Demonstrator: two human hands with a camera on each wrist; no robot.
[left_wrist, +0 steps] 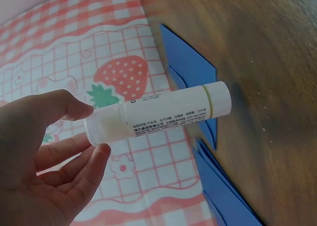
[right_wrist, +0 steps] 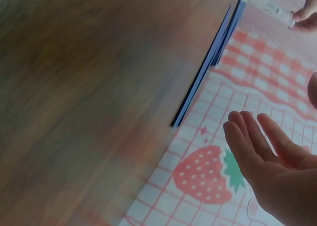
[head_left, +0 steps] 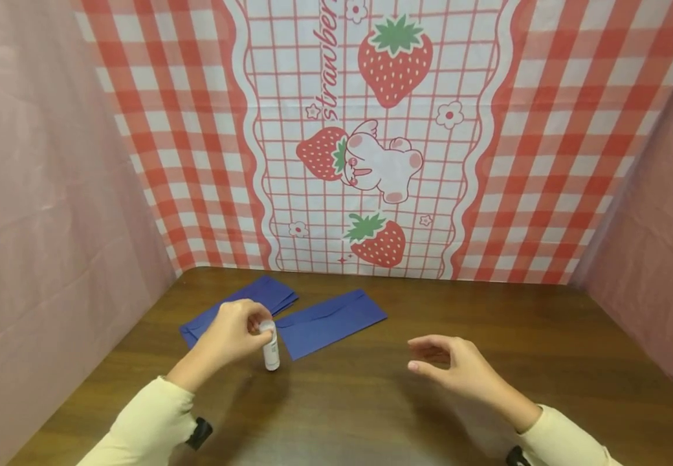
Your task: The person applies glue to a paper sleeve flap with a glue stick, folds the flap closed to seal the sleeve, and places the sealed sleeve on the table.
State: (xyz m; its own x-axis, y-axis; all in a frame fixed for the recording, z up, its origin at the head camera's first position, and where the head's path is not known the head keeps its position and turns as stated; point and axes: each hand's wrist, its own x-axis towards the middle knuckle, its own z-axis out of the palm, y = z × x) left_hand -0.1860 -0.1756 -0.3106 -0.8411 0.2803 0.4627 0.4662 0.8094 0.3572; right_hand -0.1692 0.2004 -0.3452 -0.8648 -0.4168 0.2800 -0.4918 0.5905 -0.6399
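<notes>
A white glue stick (left_wrist: 168,112) with small printed text and a clear cap is pinched by its capped end between the thumb and fingers of my left hand (head_left: 236,330). In the head view the glue stick (head_left: 270,349) hangs nearly upright, in front of the blue envelopes. One blue envelope (head_left: 333,323) lies by itself just right of it. A stack of blue envelopes (head_left: 255,298) lies behind the left hand, partly hidden by it. My right hand (head_left: 455,364) hovers above the table at the right, fingers loosely bent and holding nothing.
The brown wooden table (head_left: 336,401) extends under both hands. At its back edge hangs a red-and-white checked strawberry cloth (head_left: 371,129). Pink curtains (head_left: 51,194) border the left and right sides.
</notes>
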